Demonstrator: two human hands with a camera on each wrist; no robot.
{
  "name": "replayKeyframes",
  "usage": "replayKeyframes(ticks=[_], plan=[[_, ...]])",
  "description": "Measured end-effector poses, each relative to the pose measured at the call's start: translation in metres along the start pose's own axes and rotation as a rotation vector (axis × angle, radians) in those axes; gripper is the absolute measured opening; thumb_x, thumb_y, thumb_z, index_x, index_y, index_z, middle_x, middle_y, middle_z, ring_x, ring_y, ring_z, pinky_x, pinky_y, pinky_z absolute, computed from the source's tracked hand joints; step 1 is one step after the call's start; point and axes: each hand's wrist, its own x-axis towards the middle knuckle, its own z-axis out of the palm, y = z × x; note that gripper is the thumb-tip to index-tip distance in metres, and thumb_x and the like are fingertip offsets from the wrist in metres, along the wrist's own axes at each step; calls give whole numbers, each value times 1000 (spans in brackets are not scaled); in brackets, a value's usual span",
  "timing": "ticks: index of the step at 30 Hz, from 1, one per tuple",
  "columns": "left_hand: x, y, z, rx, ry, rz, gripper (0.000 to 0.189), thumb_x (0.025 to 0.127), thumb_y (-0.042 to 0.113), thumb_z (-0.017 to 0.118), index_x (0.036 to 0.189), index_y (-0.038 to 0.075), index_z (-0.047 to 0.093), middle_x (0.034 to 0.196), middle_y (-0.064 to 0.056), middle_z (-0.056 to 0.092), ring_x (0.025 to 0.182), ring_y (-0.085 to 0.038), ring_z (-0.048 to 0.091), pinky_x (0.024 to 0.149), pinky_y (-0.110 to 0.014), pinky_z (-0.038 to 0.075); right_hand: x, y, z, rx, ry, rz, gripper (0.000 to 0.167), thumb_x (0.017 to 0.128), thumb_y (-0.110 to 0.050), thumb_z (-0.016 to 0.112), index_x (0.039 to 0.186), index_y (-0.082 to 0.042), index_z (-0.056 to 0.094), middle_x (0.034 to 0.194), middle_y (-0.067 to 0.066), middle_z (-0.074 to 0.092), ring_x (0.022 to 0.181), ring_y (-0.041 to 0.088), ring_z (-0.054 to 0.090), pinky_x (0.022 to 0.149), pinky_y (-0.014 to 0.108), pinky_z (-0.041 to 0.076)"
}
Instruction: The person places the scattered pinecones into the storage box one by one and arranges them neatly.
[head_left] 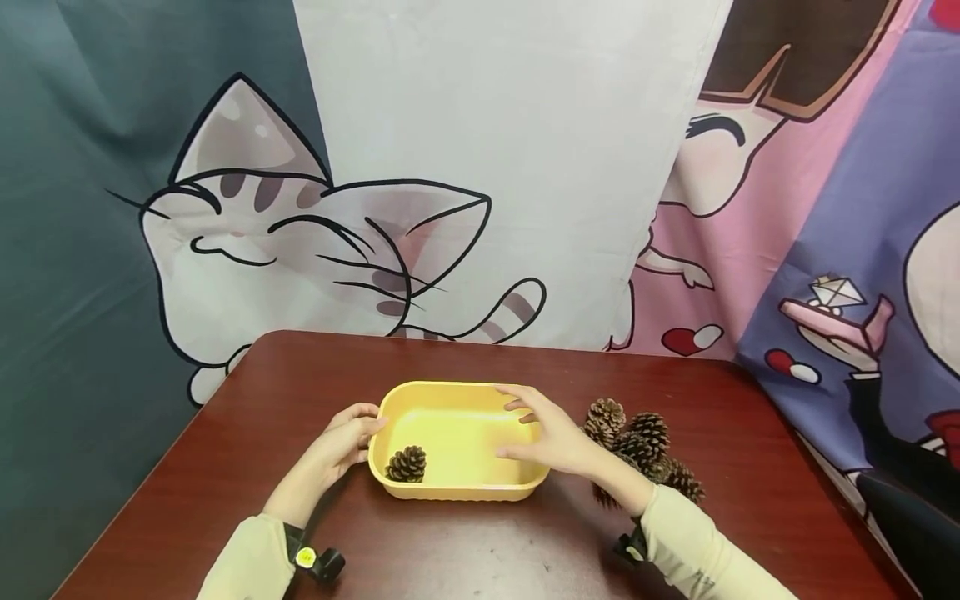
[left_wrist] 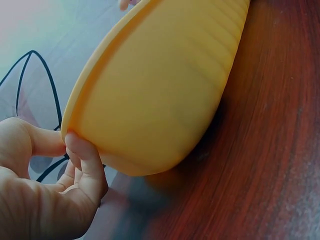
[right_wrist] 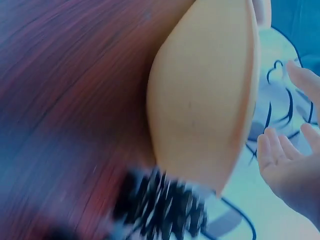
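A yellow plastic basin (head_left: 457, 492) sits on the table with one pine cone (head_left: 406, 464) in its front left corner. My left hand (head_left: 347, 440) pinches the basin's left rim between thumb and fingers; in the left wrist view the thumb and fingertips (left_wrist: 82, 147) meet at the rim's edge. Over the right end of the basin, my right hand (head_left: 546, 435) is held with its fingers spread and nothing in it. In the right wrist view this hand (right_wrist: 290, 160) appears beside the basin's rim, fingers apart.
Several pine cones (head_left: 645, 437) lie piled on the table right of the basin, partly behind my right forearm. The dark red-brown table (head_left: 315, 367) ends at a printed cloth (head_left: 487, 125) with cartoon figures at the back.
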Motion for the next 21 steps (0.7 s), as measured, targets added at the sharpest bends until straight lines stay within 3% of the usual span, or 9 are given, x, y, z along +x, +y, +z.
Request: replayKeyframes(ticks=[6,11,16,21], plan=[[-1,0,-1,7,3,-1,23,91,8,53,110,2,40,87,-3,56,72,-11,58,62,-28,51,-21,19,-24,-19,3,-42,66,77,-29,77,134,-14,47,134,5,48,114,28,52,89,41,47],[0,1,-1,4,-6,-5,21,92,7,53,108,4,41,86,-2,57,73,-11,58,63,-29,51,-36,32,-38,-23,-6,-21,68,76,-29,77,133,-7,47,133,6,49,116,30,50,95,44,43],[1,2,-2,4,-7,-5,22,92,9,54,109,4,41,86,-1,56,74,-10,58,63,-28,51,-44,41,-47,-143,-7,29,70,76,-37,76,135,-14,46,135,3,46,123,24,47,96,45,42],[0,2,-2,5,-18,-13,22,92,9,54,108,4,41,87,-1,56,75,-11,58,64,-29,50,-49,47,-50,-232,-28,79,73,75,-38,77,137,-15,44,138,9,44,126,24,43,96,49,41]])
